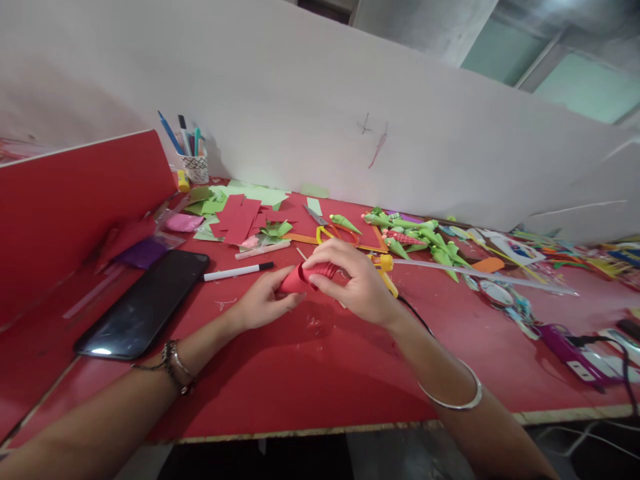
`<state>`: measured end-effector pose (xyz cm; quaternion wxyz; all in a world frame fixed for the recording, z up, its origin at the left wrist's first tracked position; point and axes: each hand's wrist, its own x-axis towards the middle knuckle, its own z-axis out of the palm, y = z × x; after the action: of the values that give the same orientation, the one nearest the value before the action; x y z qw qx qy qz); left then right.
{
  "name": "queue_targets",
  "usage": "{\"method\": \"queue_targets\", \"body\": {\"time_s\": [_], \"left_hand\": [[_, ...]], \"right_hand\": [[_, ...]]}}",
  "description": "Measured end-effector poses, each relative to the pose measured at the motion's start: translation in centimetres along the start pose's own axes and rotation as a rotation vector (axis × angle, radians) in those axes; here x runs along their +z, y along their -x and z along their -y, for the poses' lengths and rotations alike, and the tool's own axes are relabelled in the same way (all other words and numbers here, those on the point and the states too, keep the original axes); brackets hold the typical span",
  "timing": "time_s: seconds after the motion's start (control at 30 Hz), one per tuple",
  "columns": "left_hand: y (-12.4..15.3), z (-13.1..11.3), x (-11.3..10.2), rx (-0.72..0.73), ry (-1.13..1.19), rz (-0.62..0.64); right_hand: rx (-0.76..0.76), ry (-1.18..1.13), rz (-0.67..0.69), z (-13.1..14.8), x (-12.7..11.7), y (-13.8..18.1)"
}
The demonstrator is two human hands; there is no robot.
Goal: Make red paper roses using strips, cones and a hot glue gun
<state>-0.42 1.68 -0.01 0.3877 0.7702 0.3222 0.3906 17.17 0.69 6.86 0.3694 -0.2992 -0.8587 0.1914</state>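
Both my hands hold a piece of rolled red paper (291, 280) above the middle of the red table. My left hand (267, 297) grips its left end between thumb and fingers. From above, my right hand (345, 273) pinches the right part, which looks ridged; my fingers partly hide it. Just beyond my right hand lies a yellow glue gun (384, 263), mostly covered, with a long clear stick at its back. Scissors (327, 230) with yellow and orange handles lie behind my hands. A white marker (237, 272) with a black cap is left of them.
A black phone (145, 303) lies at left. Red paper pieces (240, 220), green scraps and a pen cup (195, 167) are at the back. Green paper shapes (425, 233) lie back right; a purple power strip (570, 353) sits at right. A white wall (280, 93) stands behind.
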Motion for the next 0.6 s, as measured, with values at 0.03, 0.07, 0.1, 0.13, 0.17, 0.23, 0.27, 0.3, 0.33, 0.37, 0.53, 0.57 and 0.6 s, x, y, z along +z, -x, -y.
{"method": "queue_targets", "body": {"time_s": [0.03, 0.07, 0.1, 0.13, 0.17, 0.23, 0.27, 0.3, 0.33, 0.37, 0.53, 0.57, 0.6], "left_hand": [[0.02, 0.03, -0.02, 0.003, -0.010, 0.003], [0.04, 0.07, -0.04, 0.007, -0.022, 0.005], [0.06, 0.12, -0.04, 0.010, -0.034, 0.007], [0.07, 0.16, -0.03, 0.012, -0.046, 0.008], [0.09, 0.21, -0.02, 0.012, -0.056, 0.008], [0.09, 0.26, 0.00, 0.011, -0.075, 0.010], [0.08, 0.27, 0.00, 0.012, -0.082, 0.015], [0.08, 0.26, 0.00, 0.017, -0.087, 0.018], [0.06, 0.25, -0.01, 0.023, -0.090, 0.022], [0.05, 0.23, -0.02, 0.027, -0.094, 0.027], [0.04, 0.20, -0.01, 0.024, -0.089, 0.033], [0.04, 0.20, 0.00, 0.025, -0.083, 0.034], [0.04, 0.20, 0.01, 0.026, -0.078, 0.036]], "right_hand": [[0.001, -0.012, -0.001, 0.04, -0.02, -0.01], [0.003, -0.019, 0.000, 0.08, -0.05, -0.01], [0.004, -0.022, 0.004, 0.12, -0.07, -0.01], [0.003, -0.022, 0.008, 0.15, -0.08, -0.01], [0.001, -0.017, 0.013, 0.18, -0.08, 0.01], [-0.007, 0.000, 0.019, 0.20, -0.05, 0.05], [-0.012, 0.009, 0.018, 0.19, -0.01, 0.07], [-0.016, 0.017, 0.016, 0.17, 0.04, 0.10], [-0.019, 0.023, 0.015, 0.14, 0.09, 0.13], [-0.022, 0.027, 0.015, 0.09, 0.14, 0.16], [-0.030, 0.042, -0.015, -0.19, 0.60, 0.31], [-0.032, 0.050, -0.025, -0.24, 0.73, 0.34], [-0.036, 0.060, -0.035, -0.29, 0.86, 0.37]]}}
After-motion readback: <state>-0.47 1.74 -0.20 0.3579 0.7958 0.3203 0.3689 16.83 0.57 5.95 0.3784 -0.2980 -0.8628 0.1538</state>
